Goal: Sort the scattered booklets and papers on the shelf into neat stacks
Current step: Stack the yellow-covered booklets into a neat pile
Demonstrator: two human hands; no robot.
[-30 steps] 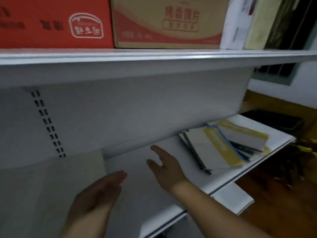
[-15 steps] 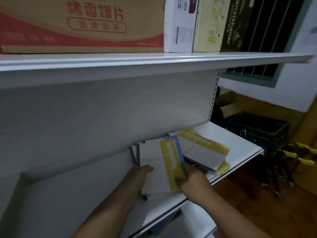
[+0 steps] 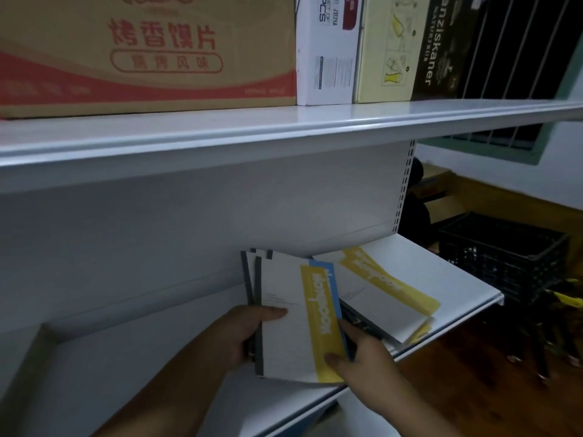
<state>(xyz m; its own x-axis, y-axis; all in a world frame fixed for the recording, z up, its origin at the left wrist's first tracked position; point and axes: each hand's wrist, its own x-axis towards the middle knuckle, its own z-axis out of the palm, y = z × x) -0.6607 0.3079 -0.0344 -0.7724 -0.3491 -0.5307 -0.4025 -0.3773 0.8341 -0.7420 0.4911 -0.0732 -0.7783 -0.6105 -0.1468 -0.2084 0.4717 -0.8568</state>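
- We count two hands, both at the lower centre of the frame, and both hold one thing.
- The left hand grips the held stack at its dark-spined left edge. The thumb lies flat on the top cover and the fingers curl underneath.
- The right hand pinches the same stack at its lower right corner, with the thumb on the yellow band.
- In the held stack, the top cover is white with one yellow band. One blue-edged booklet shows just beneath its right edge. We count at least three dark spines fanned at its upper left, but we cannot tell the full number.
- We cannot tell whether the stack rests on the lower shelf or is lifted off it.
- One second pile lies on that shelf, right of centre and partly under the held stack. Its top cover is white with a yellow band, and the number of booklets below it is unclear.
- The upper shelf carries four boxes: one cardboard box, one white box, one pale yellow box and one dark box.
- One black crate stands at the right edge of the frame.
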